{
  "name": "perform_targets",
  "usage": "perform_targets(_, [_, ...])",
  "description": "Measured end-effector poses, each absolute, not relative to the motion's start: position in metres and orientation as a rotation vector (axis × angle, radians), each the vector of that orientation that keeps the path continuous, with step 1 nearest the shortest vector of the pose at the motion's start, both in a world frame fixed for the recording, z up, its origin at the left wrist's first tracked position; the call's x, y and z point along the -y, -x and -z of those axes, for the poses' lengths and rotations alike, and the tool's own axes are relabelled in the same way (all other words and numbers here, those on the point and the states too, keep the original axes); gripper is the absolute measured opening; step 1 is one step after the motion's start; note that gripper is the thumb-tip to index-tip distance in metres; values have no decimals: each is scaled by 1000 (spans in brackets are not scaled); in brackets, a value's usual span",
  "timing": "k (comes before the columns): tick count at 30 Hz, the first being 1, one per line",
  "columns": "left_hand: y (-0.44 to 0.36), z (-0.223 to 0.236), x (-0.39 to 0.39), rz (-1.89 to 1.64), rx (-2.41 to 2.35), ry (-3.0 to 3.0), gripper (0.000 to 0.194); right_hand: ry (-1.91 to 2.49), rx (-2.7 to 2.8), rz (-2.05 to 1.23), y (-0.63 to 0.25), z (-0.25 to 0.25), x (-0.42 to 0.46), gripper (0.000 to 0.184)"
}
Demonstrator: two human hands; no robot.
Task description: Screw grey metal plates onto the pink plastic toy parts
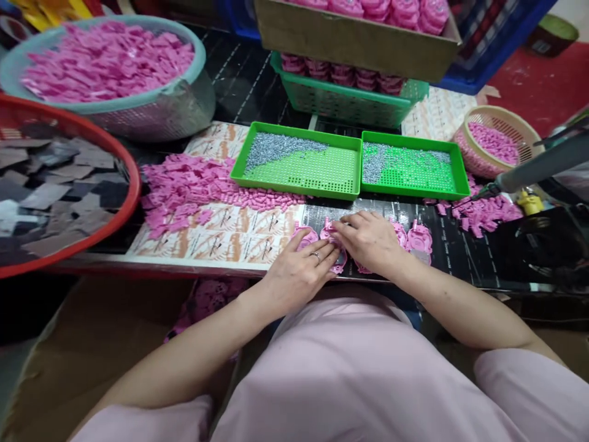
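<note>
A row of pink plastic casings (419,238) lies along the front edge of the bench; at least one has a grey square piece (420,256) in it. My left hand (306,261), with a ring on one finger, rests over a casing (339,265), its fingers close together and holding it down. From the right, my right hand (370,240) bends its closed fingertips onto the upper part of that same casing. Whatever lies under the fingertips is hidden. Another casing (307,237) shows just beyond my left thumb.
Two green trays (299,189) of small metal screws stand behind the hands. Loose pink pieces (184,190) are heaped left, more (490,212) right. A red basket (131,202) of grey squares, a teal basket (193,92), and a dark power-tool-like shape (534,166) flank the bench.
</note>
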State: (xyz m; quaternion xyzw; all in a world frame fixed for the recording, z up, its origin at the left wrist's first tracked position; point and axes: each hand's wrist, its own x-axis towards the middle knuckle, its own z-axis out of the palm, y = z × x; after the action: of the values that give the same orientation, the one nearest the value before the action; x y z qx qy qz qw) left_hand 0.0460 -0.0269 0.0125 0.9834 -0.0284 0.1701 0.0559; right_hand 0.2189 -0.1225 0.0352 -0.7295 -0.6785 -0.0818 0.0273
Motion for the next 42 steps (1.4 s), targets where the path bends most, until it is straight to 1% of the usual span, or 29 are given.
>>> perform_targets(2, [-46,-15,27,-504,100,-2982,28,2312,1920,283,-236,-41,138,34])
perform_targets(4, [-47,-16,27,-502,109,-2991,27,2429,1674,346,-263,-46,160,30])
perform_targets(6, [-47,-17,27,-491,105,-3001,27,2682,1441,448,-293,-45,182,27])
perform_targets(8, [-48,-18,27,-467,100,-3000,27,2898,1271,476,-318,-41,199,26])
perform_targets(10, [-48,-20,27,-449,90,-2990,26,2995,1133,405,-335,-34,210,29])
perform_targets(12, [-49,-23,26,-459,78,-2979,26,2936,1011,258,-342,-29,216,31])
perform_targets(14, [-50,-27,25,-493,70,-2970,25,2815,945,97,-347,-27,220,29])
perform_targets(16, [-50,-30,24,-539,69,-2966,24,2740,939,-34,-351,-28,224,25])
perform_targets(19, [-49,-34,22,-590,64,-2973,21,2733,938,-88,-359,-30,229,23])
perform_targets(24, [-43,-34,16,-615,28,-2993,20,2769,965,22,-353,-31,235,32])
perform_targets(28, [-35,-33,9,-640,-26,-3012,21,2739,1247,125,-341,-28,238,37])
perform_targets(31, [-29,-31,5,-639,-58,-3023,22,2685,1436,146,-339,-26,239,37])
perform_targets(34, [-24,-29,3,-632,-85,-3031,24,2847,1332,170,-340,-26,238,35])
perform_targets(37, [-21,-28,2,-648,-89,-3029,24,2966,1203,232,-342,-31,240,40])
perform_targets(40, [-20,-29,1,-662,-92,-3020,22,2870,1335,271,-345,-35,243,36])
perform_targets(42, [-21,-29,0,-646,-112,-3017,22,2761,1500,221,-349,-35,244,36])
